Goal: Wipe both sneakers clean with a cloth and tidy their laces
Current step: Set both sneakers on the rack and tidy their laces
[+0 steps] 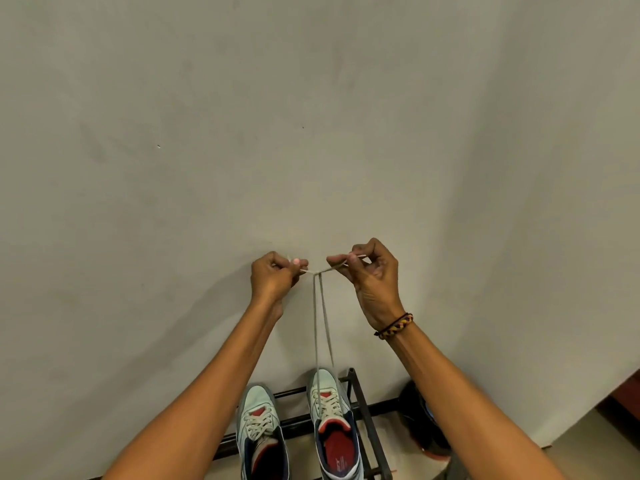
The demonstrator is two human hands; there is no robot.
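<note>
Laces (322, 320) of the right-hand sneaker (334, 424) (frame centre), ends pinched by left hand (273, 277) and right hand (372, 282); even tension likely tidies best.

White marks on the right sneaker's red insole (337, 457) are too blurred to read.
</note>
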